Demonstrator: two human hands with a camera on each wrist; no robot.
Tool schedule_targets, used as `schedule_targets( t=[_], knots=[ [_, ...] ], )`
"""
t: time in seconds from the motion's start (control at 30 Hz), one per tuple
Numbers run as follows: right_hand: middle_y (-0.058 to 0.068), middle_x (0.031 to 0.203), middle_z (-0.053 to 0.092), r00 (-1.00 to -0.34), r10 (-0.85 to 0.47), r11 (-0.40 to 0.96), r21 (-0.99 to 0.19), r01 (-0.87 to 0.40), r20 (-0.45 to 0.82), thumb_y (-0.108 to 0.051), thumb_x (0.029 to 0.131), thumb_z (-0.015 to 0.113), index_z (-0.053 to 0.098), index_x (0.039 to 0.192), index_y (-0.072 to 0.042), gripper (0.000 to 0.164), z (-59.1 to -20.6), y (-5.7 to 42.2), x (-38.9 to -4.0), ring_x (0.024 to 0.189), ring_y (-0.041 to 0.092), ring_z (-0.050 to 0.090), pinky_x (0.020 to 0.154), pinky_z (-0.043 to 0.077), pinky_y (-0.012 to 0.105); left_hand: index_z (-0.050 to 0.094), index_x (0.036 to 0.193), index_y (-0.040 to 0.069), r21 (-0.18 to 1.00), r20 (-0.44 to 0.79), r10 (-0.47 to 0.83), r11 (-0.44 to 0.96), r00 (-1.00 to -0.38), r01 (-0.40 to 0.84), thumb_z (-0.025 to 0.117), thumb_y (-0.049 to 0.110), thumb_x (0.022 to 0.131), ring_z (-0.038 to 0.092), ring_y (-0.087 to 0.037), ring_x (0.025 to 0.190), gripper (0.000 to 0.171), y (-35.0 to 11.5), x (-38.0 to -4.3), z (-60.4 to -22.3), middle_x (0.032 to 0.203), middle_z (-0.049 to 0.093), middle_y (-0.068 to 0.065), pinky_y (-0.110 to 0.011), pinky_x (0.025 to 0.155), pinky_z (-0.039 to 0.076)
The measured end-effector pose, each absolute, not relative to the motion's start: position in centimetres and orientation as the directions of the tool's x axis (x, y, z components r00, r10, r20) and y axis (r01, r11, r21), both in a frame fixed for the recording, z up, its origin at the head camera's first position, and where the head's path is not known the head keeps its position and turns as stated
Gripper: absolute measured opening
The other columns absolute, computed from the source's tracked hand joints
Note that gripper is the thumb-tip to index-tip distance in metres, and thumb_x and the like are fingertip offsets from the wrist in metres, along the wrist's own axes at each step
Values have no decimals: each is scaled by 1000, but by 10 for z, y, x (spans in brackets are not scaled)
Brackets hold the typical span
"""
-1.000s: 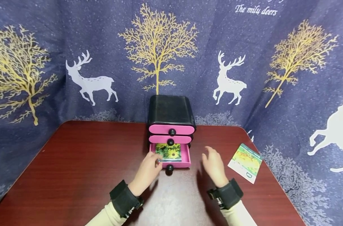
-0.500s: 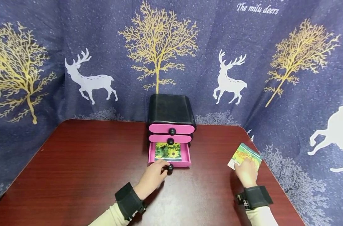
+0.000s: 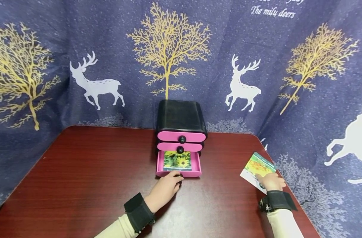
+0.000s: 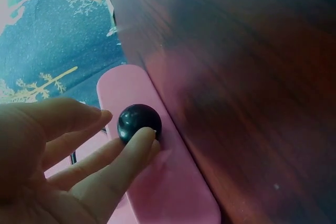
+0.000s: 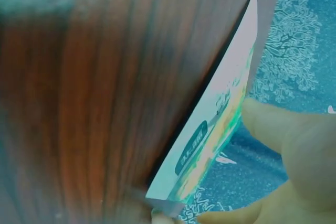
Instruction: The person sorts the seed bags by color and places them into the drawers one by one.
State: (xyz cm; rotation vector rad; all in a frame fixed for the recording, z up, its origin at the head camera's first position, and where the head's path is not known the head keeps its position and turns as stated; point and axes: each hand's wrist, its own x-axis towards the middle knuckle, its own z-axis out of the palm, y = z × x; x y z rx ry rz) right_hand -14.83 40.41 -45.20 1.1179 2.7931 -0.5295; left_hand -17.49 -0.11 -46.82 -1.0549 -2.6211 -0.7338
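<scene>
In the head view, my left hand (image 3: 165, 189) is at the front of the lowest pink drawer (image 3: 196, 173), which is pulled out of the black drawer box (image 3: 181, 115). The left wrist view has its thumb and fingers around the round black knob (image 4: 137, 120). A flower-picture seed packet (image 3: 177, 160) lies flat inside that drawer. On the right, my right hand (image 3: 272, 181) grips the edge of a second seed packet (image 3: 256, 168) with orange and yellow flowers. Its thumb is against the printed face in the right wrist view, the other fingers at the far edge.
Two more pink drawers, the upper one (image 3: 169, 136) and the middle one (image 3: 167, 146), are pushed in. The reddish-brown table (image 3: 88, 172) ends just beyond the second packet, and a dark blue curtain (image 3: 124, 39) with deer and trees hangs behind.
My left hand has gone from the drawer's inside left to its knob. The right hand has swung right from beside the drawer onto the second packet, then to that packet's right edge.
</scene>
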Motion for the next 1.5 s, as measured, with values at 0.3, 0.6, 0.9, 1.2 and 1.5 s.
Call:
schedule_targets(
  t=[0.3, 0.6, 0.9, 1.2, 1.5],
  knots=[
    [46, 101, 44, -767, 619, 737, -211, 642, -170, -39, 80, 61, 46, 104, 28, 73, -450, 398, -155, 99, 58, 36, 83, 34, 58, 70, 103, 7, 312, 393, 587, 639, -708, 703, 65, 14, 86, 65, -16, 74, 19, 1, -175, -469, 103, 60, -6, -27, 64, 54],
    [46, 115, 37, -783, 548, 754, -233, 614, -294, -42, 81, 62, 36, 116, 29, 83, -448, 397, -156, 102, 57, 37, 82, 44, 54, 71, 103, 6, 313, 379, 592, 642, -711, 700, 65, 14, 86, 64, -16, 71, 19, 0, -175, -466, 100, 59, -5, -26, 62, 53],
    [45, 114, 36, -860, 407, 624, -595, 507, -308, -12, 80, 64, -3, 129, 28, 91, -454, 391, -153, 96, 41, 45, 84, 47, 41, 70, 105, 6, 307, 377, 593, 644, -711, 700, 65, 15, 86, 63, -15, 70, 21, 1, -174, -470, 100, 58, -5, -26, 61, 53],
    [29, 106, 50, -941, 143, 572, -750, 332, -308, 2, 87, 52, 25, 128, 19, 52, -435, 369, -137, 78, 17, 57, 63, 49, 26, 70, 106, 5, 323, 349, 587, 656, -730, 682, 65, 14, 86, 65, -16, 78, 22, 1, -175, -466, 100, 59, -6, -28, 68, 55],
    [19, 102, 60, -939, -93, 548, -805, 229, -331, -1, 90, 52, 38, 125, 13, 40, -411, 351, -124, 75, 18, 63, 63, 53, 33, 69, 107, 3, 396, 329, 572, 638, -751, 660, 64, 13, 87, 66, -17, 84, 23, 0, -175, -465, 102, 61, -6, -29, 72, 55]
  ],
)
